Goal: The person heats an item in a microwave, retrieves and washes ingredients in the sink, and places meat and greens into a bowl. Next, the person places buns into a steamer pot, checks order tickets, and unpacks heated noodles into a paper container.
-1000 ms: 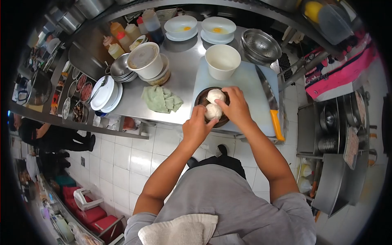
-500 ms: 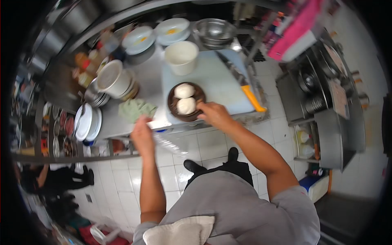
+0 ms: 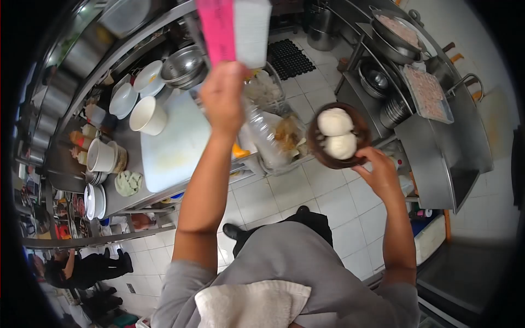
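My right hand (image 3: 377, 170) grips the near right rim of a dark brown bowl (image 3: 318, 151), holding it above the floor to the right of the counter. Two rounded white scoops (image 3: 340, 146) lie side by side in the bowl; what they are made of I cannot tell. My left hand (image 3: 223, 101), slightly blurred, is raised with its fingers closed, just below a pink-and-white hanging item (image 3: 235, 30). A strip of crumpled clear plastic (image 3: 263, 134) trails from beside this hand, apparently held in it, over a bin with waste (image 3: 290, 136).
On the steel counter are a white cutting board (image 3: 175, 147), a white tub (image 3: 148, 116), a green cloth (image 3: 128, 183) and metal bowls (image 3: 184, 65). A knife's orange handle (image 3: 239, 151) shows behind my left forearm. Steel shelving (image 3: 432, 158) stands right; another person (image 3: 87, 271) is at lower left.
The bowl has been lifted off the cutting board and carried right in my right hand. My left hand has risen from beside the green cloth toward the pink item. The view has turned right.
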A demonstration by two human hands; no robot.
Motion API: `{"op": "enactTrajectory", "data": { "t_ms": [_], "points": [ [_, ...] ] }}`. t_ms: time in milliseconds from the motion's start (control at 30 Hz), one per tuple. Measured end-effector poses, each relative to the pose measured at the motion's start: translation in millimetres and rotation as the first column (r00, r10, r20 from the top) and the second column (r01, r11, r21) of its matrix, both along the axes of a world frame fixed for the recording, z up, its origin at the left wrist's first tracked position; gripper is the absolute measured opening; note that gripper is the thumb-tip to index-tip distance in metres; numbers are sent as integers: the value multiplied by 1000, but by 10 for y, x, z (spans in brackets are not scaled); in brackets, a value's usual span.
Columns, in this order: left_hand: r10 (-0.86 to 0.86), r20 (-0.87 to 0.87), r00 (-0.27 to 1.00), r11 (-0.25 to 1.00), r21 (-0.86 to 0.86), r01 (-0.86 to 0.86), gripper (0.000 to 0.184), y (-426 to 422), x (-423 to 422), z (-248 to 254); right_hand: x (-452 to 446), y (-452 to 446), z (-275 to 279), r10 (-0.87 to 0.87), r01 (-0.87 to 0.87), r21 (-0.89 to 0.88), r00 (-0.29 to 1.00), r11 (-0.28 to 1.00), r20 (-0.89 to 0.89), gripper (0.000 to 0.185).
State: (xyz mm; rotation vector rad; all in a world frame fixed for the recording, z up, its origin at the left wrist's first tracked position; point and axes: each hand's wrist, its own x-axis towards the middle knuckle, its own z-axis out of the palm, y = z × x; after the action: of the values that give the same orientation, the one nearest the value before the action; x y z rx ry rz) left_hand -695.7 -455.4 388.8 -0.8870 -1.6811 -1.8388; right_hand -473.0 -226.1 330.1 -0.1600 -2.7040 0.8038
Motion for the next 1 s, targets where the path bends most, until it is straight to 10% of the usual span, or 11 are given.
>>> {"op": "enactTrajectory", "data": {
  "t_ms": [300,433,533,667,800,867,1000],
  "points": [
    [208,21,978,661,-740,-125,38,1532,-960,-1914,352,1625,-222,-315,315,26,931,949,187,33],
    [336,88,938,531,-840,-111,48,1732,-1270,-2464,-82,2236,-166,-277,276,21,954,961,116,32],
    [308,-7,951,100,-994,-39,52,1711,-1747,-3392,-452,2680,-28,-273,273,16,958,962,92,34],
    [290,73,954,20,-997,71,36,1578,-1999,-3939,-870,3264,279,-276,266,109,958,958,85,35],
    [350,224,910,37,-974,226,28,2479,-3012,-3645,-1477,3960,742,-254,241,187,966,952,51,37],
    [225,417,881,464,-840,280,26,3410,-3369,-2843,-1744,4232,973,-190,175,249,981,953,39,37],
    [-294,110,949,741,-601,299,24,4910,-3562,-1108,-2462,4830,1222,-37,32,290,999,956,12,35]
  ]
}}
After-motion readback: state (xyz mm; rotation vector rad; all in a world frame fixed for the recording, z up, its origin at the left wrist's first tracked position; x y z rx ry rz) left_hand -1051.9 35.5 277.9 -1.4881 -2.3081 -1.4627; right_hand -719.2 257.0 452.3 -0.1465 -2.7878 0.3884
